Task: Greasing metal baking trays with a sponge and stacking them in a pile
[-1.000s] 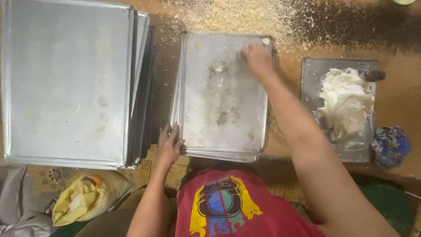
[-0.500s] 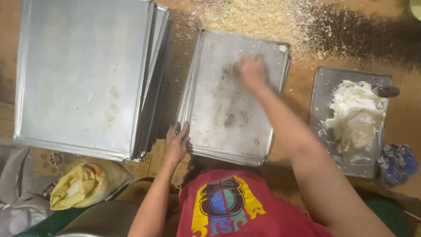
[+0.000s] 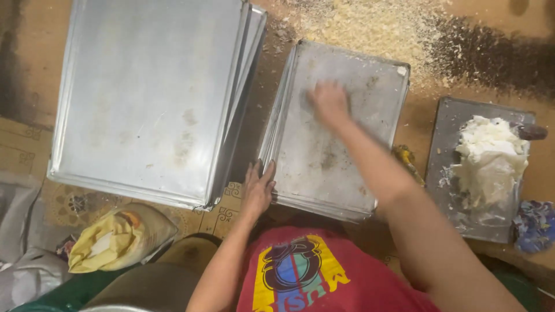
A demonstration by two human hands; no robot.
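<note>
- Middle tray (image 3: 347, 156) on top of a small stack, on the floor between the big stack (image 3: 150, 98) and the grease tray (image 3: 457, 173); surface smeared and spotted.
- Right hand (image 3: 329, 103) pressed on the tray's upper part, blurred by motion; flat or curled around something, cannot tell.
- Left hand (image 3: 258, 188) open, fingers spread on the tray's near left corner, pinning it down.
- Risk: tray skidding over the ones beneath if the left hand eases off; slick metal on metal.
- Risk: uneven coating, judging by the patchy marks in the middle and lower part.
- Risk: thin rim at the left corner nicking the fingers (image 3: 267, 170) resting on it.
- Risk: right forearm brushing the white fat (image 3: 488, 159) or the grease tray just beside it on a wide sweep.
- Risk: crumbs (image 3: 370, 23) beyond the far edge getting dragged onto the metal.
</note>
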